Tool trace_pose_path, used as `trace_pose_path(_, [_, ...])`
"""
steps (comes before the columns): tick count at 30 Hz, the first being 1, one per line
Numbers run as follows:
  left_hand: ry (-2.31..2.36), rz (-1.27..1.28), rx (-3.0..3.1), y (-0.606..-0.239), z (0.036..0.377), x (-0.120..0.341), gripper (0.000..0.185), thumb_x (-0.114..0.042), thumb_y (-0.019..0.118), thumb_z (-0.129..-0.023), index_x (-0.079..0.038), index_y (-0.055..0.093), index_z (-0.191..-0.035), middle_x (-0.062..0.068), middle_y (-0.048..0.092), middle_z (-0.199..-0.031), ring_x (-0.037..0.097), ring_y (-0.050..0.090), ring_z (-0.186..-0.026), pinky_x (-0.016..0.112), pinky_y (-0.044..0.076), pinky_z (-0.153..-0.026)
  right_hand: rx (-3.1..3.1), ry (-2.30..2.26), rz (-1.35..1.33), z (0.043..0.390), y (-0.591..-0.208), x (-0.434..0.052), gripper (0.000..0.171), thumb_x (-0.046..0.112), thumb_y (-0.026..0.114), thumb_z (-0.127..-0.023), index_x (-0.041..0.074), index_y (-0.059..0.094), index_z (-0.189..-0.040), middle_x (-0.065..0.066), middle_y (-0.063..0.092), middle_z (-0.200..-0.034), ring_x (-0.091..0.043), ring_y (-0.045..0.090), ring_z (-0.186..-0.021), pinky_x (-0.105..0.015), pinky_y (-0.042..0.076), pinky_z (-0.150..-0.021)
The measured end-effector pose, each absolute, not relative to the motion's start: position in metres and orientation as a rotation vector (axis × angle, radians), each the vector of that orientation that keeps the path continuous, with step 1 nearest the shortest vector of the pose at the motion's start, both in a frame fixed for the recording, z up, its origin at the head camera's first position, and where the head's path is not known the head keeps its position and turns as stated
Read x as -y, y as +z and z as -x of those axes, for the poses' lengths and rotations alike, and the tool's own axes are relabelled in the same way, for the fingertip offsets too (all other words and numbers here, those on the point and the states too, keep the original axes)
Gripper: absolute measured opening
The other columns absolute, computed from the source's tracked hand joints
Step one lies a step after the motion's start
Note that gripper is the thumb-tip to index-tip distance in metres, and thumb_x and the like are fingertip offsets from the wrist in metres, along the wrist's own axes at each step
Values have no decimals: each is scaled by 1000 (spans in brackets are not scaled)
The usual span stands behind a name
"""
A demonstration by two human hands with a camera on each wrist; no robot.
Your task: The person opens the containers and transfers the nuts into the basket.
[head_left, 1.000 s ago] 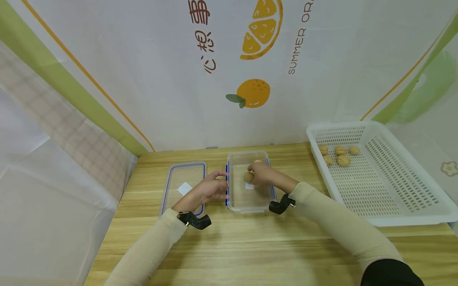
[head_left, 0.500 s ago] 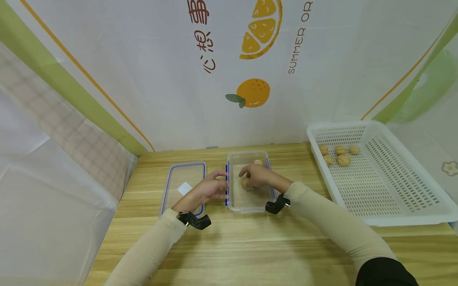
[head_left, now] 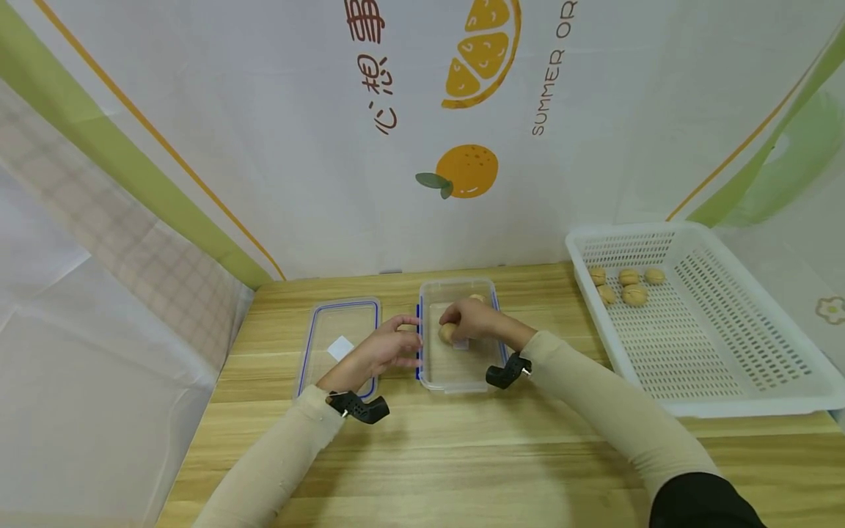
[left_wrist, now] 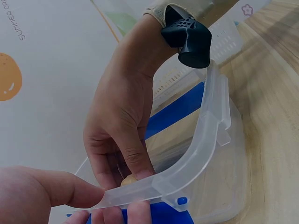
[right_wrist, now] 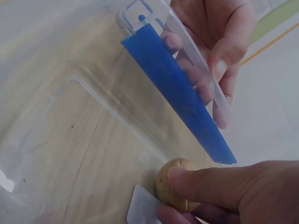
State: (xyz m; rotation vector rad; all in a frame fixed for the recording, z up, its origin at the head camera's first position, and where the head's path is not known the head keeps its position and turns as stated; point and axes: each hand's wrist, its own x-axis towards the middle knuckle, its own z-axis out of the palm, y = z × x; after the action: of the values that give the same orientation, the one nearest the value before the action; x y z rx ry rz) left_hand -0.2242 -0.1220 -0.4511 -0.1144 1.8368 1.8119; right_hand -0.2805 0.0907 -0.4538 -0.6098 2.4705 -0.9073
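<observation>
A clear plastic food container (head_left: 455, 386) with blue side latches stands uncovered on the wooden table. My right hand (head_left: 470, 320) reaches into it and pinches a walnut (head_left: 447, 334) between thumb and fingers; the right wrist view shows this walnut (right_wrist: 175, 184) low by the container's floor, beside a white label (right_wrist: 143, 206). Another walnut (head_left: 477, 298) is partly visible at the back right of the container. On the left side my left hand (head_left: 389, 345) holds the container's rim, thumb at the edge and fingers outside by the blue latch (right_wrist: 182, 98).
The clear lid (head_left: 343, 323) with a blue seal lies left of the container, partly under my left forearm. A white slotted basket (head_left: 746, 405) at the right holds several walnuts (head_left: 634, 295) in its left back corner. A printed cloth (head_left: 317, 205) hangs behind the table.
My right hand has moved slightly left inside the container, carrying the walnut left and lower. The left hand keeps its place at the rim.
</observation>
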Motion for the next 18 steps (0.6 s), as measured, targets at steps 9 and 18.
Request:
trace_pose_path(9, [1815, 124, -1837, -450, 224, 121, 56, 4, 55, -93, 1, 37, -146, 9, 51, -100, 18, 54, -87, 30, 63, -72, -2420, -981, 634, 281, -453, -92, 38, -1, 77, -83, -1, 72, -120, -11, 72, -116, -23, 64, -107, -35, 57, -95])
trace_pose_path(18, [1811, 119, -1839, -451, 224, 122, 53, 4, 54, -93, 0, 38, -144, 9, 51, -100, 19, 54, -87, 30, 63, -73, -2371, -1095, 657, 283, -445, -96, 41, 0, 76, -85, -3, 68, -125, -14, 70, -120, -25, 64, -109, -35, 56, -96])
